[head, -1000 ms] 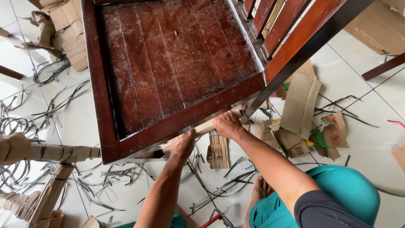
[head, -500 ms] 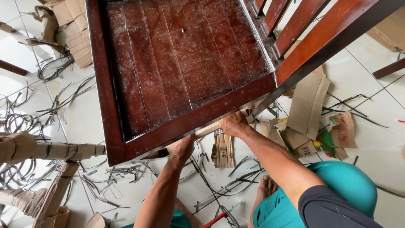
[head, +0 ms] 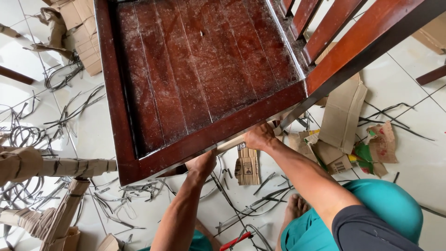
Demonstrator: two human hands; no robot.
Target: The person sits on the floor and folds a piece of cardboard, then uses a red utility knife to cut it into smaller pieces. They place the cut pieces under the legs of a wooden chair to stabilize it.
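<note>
- Both hands sit slightly lower and further right in view than earlier.
- Left hand (head: pixel 202 163) and right hand (head: pixel 258 136) curl their fingers closed on a cardboard strip (head: pixel 231 143) under the wooden chair's (head: pixel 195 79) front rail.

Both arms raised; left hand (head: pixel 200 163), right hand (head: pixel 258 136) prob. gripping (fingers hidden).

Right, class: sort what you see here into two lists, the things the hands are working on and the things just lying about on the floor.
In hand:
- wooden chair
- pale strip under the chair's front rail
- left hand and right hand, both at that rail

Lying about:
- cardboard scraps
- cut black straps
- paper-wrapped chair legs
- red-handled tool
</note>
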